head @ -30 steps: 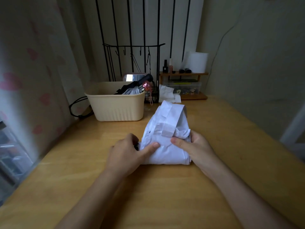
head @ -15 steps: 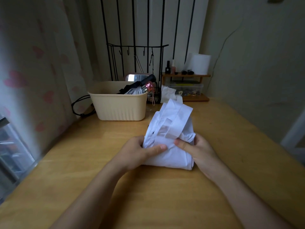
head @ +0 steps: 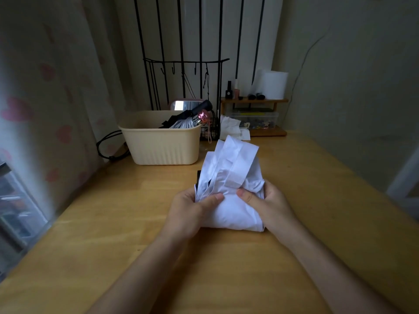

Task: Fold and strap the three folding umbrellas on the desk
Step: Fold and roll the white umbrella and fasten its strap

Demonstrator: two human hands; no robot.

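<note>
- While both thumbs press its front, the left hand (head: 188, 211) and right hand (head: 269, 207) grip the white umbrella (head: 229, 189) at frame centre, on the desk (head: 113, 223).
- Behind it, upper centre, a cream basket (head: 161, 143) holds two more umbrellas (head: 192, 118).

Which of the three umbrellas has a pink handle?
The silver-grey umbrella in the beige basket. The black umbrella beside it has a black handle; the left hand and right hand hold the white umbrella.
</note>
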